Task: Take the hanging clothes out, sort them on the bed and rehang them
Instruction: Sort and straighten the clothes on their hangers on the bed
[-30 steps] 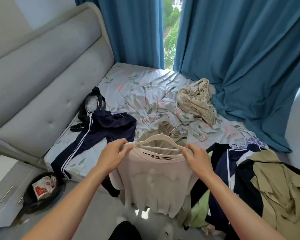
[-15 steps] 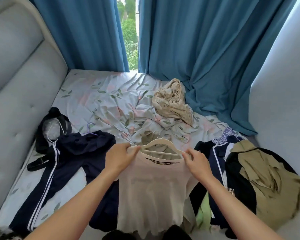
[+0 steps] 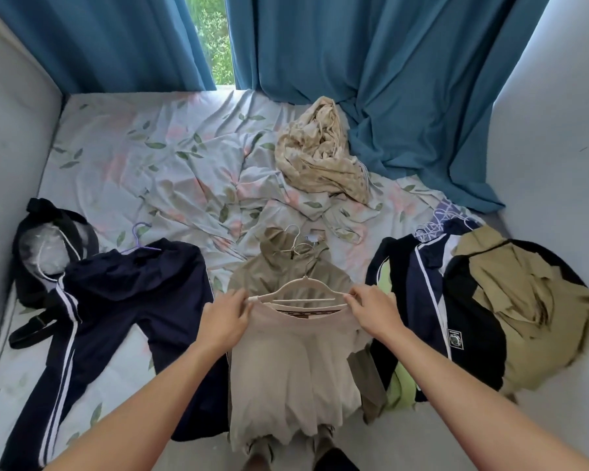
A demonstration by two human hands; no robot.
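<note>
- Head view is looking down over a bed (image 3: 170, 154) covered in a leaf-patterned sheet, with clothes lying sorted on it.
- Left hand (image 3: 223, 319) is gripping the left shoulder of a pale shirt (image 3: 293, 368), fingers curled around the fabric at the end of a cream hanger (image 3: 301, 294).
- Right hand (image 3: 376, 309) is pinching the right end of the same hanger together with the shirt's collar edge, fingertips closed on it.
- The shirt is hanging on the hanger between both hands, draping down over the near edge of the bed.
- An olive garment (image 3: 279, 266) on a wire hanger is lying directly behind the shirt, partly covered by it.
- Navy track trousers (image 3: 116, 300) with white side stripes are lying to the left on a purple hanger (image 3: 140, 237), one leg trailing toward the near left corner.
- A black bag (image 3: 45, 239) is sitting just beside the trousers, against the grey padded headboard (image 3: 11, 137).
- A pile of jackets (image 3: 432, 300), navy and black, is lying to the right, with a khaki coat (image 3: 531, 300) spread on top and a lime green piece showing underneath.
- A crumpled cream floral cloth (image 3: 317, 161) is resting farther back, touching the blue curtains (image 3: 371, 62).
- Greenery is showing through the gap between the curtains.
</note>
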